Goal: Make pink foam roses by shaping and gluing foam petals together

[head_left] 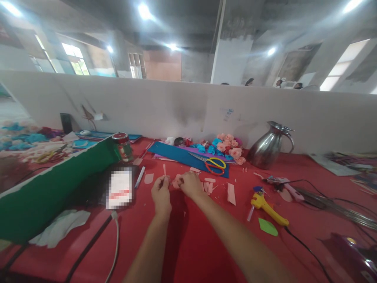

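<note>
My left hand [161,194] is closed in a pinch, with a thin pink paper strip [164,169] sticking up from its fingertips. Beside it, the fingers of my right hand [191,184] are closed on a small pink paper flower [176,181], partly hidden by the fingers. Pink paper scraps [231,193] lie to the right of my hands, and a cut pink petal [149,178] lies to the left. Just beyond, scissors [216,165] with yellow and red handles rest on blue sheets [179,154].
Finished pink and blue paper flowers [229,145] stand near the back wall, beside a metal jug [269,147]. A yellow glue gun [268,210] with a cord lies at right. At left are a lidded jar [122,147], a green divider [59,192] and a white cable [116,236].
</note>
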Motion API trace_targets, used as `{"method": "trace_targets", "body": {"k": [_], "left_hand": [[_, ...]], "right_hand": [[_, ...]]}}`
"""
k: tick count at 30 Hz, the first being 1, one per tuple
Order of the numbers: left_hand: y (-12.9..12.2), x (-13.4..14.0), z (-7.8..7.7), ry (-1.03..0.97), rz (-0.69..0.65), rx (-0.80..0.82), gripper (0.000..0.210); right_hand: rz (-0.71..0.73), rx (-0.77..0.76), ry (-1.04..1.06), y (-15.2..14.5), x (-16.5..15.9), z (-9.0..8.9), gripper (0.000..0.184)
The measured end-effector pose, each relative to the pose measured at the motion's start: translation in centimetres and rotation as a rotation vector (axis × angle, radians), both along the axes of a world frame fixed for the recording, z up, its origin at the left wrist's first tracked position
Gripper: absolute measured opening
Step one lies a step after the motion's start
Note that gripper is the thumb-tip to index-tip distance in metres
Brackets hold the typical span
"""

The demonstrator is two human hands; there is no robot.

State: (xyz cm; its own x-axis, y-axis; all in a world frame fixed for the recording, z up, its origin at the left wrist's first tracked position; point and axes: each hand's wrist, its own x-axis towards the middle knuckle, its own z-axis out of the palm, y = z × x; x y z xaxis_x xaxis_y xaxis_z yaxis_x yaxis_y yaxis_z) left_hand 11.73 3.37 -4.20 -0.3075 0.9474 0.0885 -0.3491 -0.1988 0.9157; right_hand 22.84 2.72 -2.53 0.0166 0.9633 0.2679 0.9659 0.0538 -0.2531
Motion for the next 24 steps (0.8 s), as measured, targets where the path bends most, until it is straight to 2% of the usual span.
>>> {"method": "trace_targets", "body": {"k": [4,12,18,24], "left_hand": [[-0.2,0.0,0.2,0.050,-0.033,0.007,0.019],[-0.1,0.2,-0.1,0.216,-0.035,0.002,0.015],[-0.2,-0.1,0.2,0.186,-0.025,-0.033,0.015],[-0.1,-0.1,-0.1,0.174,-0.057,-0.038,0.018]], "right_hand": [[0.010,0.031,0.083,0.4,0.8,-0.3,0.027],[0.001,-0.015,0.131,0.0,1.2,-0.5,0.018],[0.000,0.003,-0.031,-0.9,0.3,0.1,0.015],[-0.068,0.002,0.052,-0.5,0.5,0.1,0.019]]}}
